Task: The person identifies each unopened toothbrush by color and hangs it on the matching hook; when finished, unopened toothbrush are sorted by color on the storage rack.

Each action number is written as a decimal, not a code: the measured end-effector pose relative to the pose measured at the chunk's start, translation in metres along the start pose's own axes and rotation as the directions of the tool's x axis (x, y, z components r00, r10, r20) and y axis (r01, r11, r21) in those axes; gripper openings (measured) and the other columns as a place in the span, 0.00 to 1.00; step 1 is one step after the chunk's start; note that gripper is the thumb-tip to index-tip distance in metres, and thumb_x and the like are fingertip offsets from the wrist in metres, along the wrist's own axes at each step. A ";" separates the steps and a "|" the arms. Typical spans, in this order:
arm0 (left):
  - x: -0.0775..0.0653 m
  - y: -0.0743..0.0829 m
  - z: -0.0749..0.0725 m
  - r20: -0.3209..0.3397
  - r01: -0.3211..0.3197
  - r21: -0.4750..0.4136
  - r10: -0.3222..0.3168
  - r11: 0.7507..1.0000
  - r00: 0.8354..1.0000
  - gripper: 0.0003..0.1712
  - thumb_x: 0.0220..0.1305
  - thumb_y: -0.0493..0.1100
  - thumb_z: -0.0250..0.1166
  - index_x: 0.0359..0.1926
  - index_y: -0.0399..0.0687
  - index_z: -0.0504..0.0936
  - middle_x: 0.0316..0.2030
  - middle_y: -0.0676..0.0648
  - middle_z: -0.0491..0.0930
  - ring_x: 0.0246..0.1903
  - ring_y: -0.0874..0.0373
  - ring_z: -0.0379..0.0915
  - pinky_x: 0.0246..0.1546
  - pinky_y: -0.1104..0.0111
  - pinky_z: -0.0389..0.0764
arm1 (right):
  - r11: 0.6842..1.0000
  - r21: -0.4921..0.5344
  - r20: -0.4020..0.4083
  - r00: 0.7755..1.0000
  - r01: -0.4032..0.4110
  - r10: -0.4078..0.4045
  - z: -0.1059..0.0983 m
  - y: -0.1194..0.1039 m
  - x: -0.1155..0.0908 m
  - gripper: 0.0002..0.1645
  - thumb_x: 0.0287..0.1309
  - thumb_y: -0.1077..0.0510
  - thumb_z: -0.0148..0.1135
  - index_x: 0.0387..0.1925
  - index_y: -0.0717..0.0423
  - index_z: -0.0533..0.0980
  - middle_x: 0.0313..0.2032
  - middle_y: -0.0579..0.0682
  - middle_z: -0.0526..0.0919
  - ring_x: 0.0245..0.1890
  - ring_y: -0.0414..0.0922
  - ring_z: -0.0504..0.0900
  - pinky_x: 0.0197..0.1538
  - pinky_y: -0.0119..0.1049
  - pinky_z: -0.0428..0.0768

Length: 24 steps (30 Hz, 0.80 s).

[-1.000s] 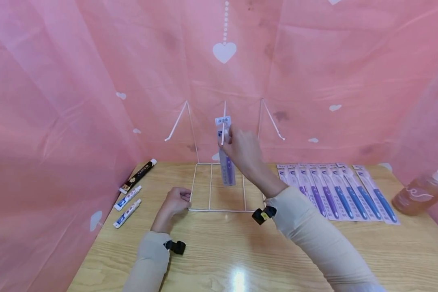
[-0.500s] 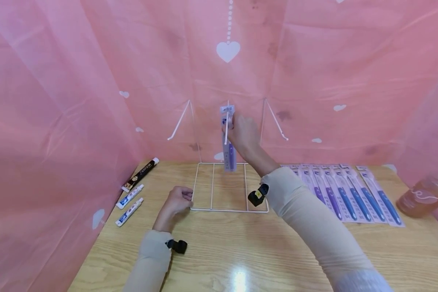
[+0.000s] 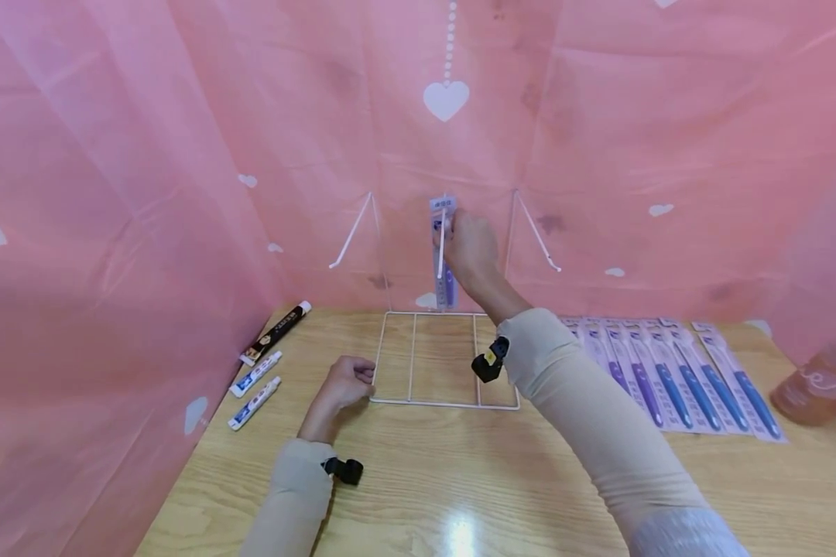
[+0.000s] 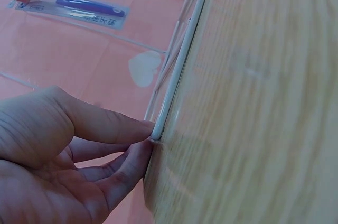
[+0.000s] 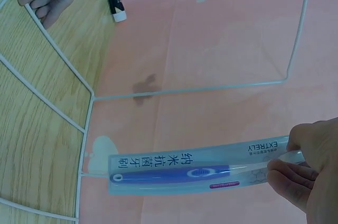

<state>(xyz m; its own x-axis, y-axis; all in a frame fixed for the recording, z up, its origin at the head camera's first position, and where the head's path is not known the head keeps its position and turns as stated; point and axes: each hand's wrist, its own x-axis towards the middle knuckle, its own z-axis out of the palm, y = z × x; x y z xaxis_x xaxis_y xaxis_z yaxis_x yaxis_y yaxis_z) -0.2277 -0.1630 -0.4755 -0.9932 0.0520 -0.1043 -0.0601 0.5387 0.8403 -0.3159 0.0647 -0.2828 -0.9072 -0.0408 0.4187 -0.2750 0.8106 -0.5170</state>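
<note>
My right hand pinches a packaged purple toothbrush near its upper end, and the pack hangs upright. In the head view the middle prong of a white wire rack emerges in front of the pack's printed top and slopes down toward me. The hole at the top is too small to make out. At the rack's front left corner, my left hand pinches the base wire between thumb and fingers, as the left wrist view wire end shows. Two outer prongs carry nothing.
Several packaged toothbrushes, purple and blue, lie in a row on the right of the wooden table. Beyond them stands an amber bottle. A black tube and two small white-and-blue tubes lie at left. Pink cloth hangs behind.
My right hand has moved the toothbrush pack upward and back along the middle prong. The left hand keeps its hold on the rack corner. The head view has shifted slightly.
</note>
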 end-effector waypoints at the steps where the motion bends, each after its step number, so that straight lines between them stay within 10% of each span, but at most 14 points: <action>1: 0.000 0.000 0.000 0.000 0.000 0.003 0.000 1.000 1.000 0.24 0.48 0.21 0.66 0.50 0.26 0.80 0.37 0.41 0.80 0.37 0.51 0.77 0.41 0.63 0.81 | 1.000 0.007 0.004 1.000 -0.006 0.006 0.000 0.000 0.000 0.14 0.63 0.56 0.64 0.42 0.64 0.76 0.35 0.59 0.83 0.31 0.52 0.83 0.31 0.42 0.82; 13: 0.002 -0.001 0.002 -0.003 0.031 -0.014 -0.032 0.999 1.000 0.23 0.47 0.21 0.67 0.49 0.27 0.81 0.37 0.41 0.80 0.38 0.51 0.77 0.42 0.63 0.81 | 0.997 -0.067 0.082 0.996 0.038 -0.033 -0.008 0.011 -0.009 0.21 0.59 0.50 0.68 0.39 0.66 0.79 0.29 0.56 0.82 0.26 0.49 0.76 0.28 0.39 0.73; 24: 0.000 -0.001 -0.004 -0.017 0.025 -0.011 -0.025 1.000 1.000 0.25 0.46 0.21 0.66 0.49 0.27 0.80 0.36 0.41 0.80 0.37 0.51 0.77 0.41 0.64 0.81 | 0.983 -0.136 0.234 0.968 0.119 -0.085 -0.020 0.107 -0.031 0.25 0.58 0.50 0.66 0.33 0.73 0.74 0.29 0.66 0.78 0.25 0.55 0.74 0.32 0.50 0.76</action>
<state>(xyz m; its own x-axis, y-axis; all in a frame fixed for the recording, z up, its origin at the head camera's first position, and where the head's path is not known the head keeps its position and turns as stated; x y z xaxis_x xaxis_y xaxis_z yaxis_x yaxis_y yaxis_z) -0.2284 -0.1671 -0.4745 -0.9929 0.0245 -0.1165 -0.0858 0.5304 0.8434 -0.3108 0.1639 -0.3363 -0.9299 -0.2450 0.2743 -0.3350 0.8720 -0.3568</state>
